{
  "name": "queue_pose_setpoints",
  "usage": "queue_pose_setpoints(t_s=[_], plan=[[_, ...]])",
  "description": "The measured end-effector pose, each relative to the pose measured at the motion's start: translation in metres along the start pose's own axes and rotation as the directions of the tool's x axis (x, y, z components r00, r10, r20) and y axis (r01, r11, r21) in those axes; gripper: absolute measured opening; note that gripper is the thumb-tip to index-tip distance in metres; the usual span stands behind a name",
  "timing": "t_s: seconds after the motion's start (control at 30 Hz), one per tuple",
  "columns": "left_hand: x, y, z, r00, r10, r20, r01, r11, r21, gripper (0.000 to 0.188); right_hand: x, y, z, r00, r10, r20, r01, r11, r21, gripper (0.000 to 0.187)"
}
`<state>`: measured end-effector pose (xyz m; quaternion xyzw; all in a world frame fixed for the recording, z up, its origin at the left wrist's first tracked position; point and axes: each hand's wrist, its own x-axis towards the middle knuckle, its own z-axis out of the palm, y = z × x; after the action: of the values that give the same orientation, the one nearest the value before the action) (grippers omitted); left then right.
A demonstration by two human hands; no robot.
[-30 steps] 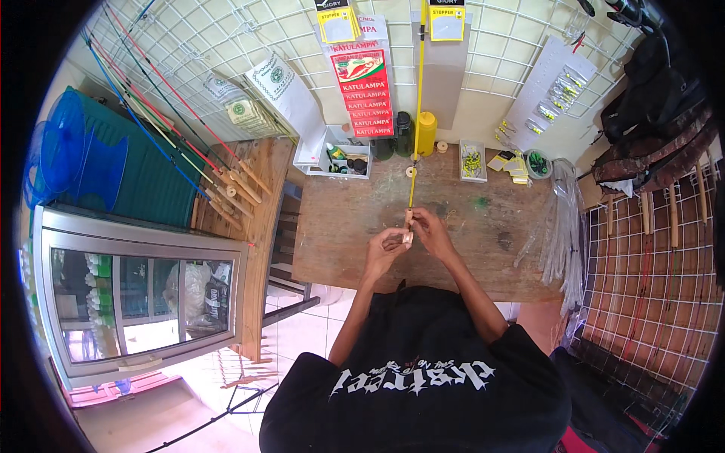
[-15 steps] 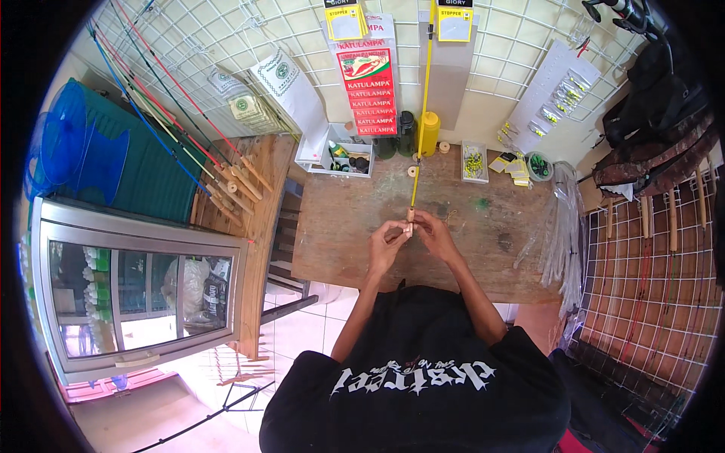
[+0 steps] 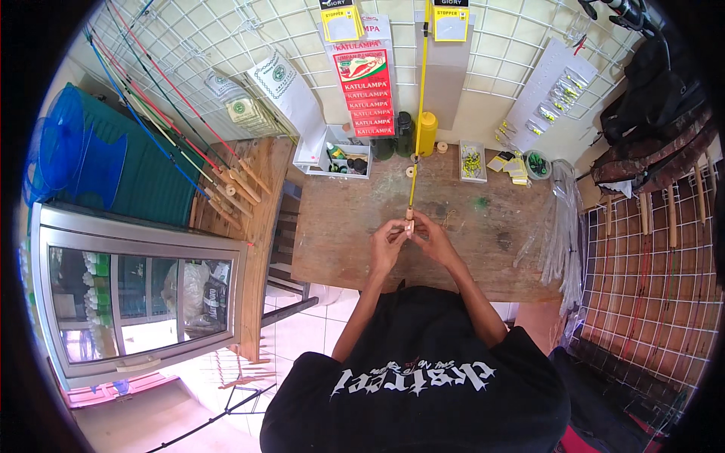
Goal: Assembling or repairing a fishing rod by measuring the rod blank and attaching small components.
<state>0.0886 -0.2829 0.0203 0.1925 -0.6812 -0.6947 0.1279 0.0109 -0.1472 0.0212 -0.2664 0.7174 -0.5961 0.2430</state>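
Observation:
A slim yellow fishing rod (image 3: 421, 90) stretches from my hands across the bench and up in front of the wall grid. Its short light-brown handle (image 3: 410, 214) points toward me, its lower end between my fingers. My left hand (image 3: 386, 245) is closed in a pinch at the left of this end, with a small pale piece (image 3: 408, 226) at its fingertips. From the right, my right hand (image 3: 433, 240) pinches at the same spot, its fingertips almost meeting the left ones. The fingers partly hide the handle's end.
The wooden bench (image 3: 355, 219) carries a white box of small bottles (image 3: 349, 162), a yellow bottle (image 3: 427, 134), a tray of small yellow items (image 3: 473, 161) and clear plastic sleeves (image 3: 556, 226). Several rods (image 3: 170, 136) lean at the left above a glass-fronted cabinet (image 3: 140, 294).
My right fingertips have drawn slightly closer to the left ones at the handle's end. The view has shifted a little; the rod stays in my hands.

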Motion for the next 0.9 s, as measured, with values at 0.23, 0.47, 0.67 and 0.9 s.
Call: queue_pose_setpoints(t_s=[0.23,0.47,0.67,0.9], plan=[[0.0,0.017,0.008,0.999,-0.021,-0.04,0.026,0.993,0.116,0.024,0.001,-0.004,0.003,0.999,-0.026,-0.046,0.027,1.0,0.008,0.057],[0.003,0.018,0.014,0.988,-0.005,-0.157,0.03,0.987,0.157,0.03,0.003,-0.006,0.004,0.997,-0.03,-0.065,0.032,0.999,0.035,0.057],[0.005,0.019,0.019,0.987,0.024,-0.159,0.008,0.98,0.201,0.03,0.001,0.062,-0.021,0.934,0.023,-0.357,-0.109,0.969,-0.222,0.041],[0.006,0.011,0.019,0.986,0.059,-0.154,-0.033,0.985,0.169,0.031,0.0,0.097,-0.03,0.805,-0.014,-0.593,-0.208,0.929,-0.305,0.016]])
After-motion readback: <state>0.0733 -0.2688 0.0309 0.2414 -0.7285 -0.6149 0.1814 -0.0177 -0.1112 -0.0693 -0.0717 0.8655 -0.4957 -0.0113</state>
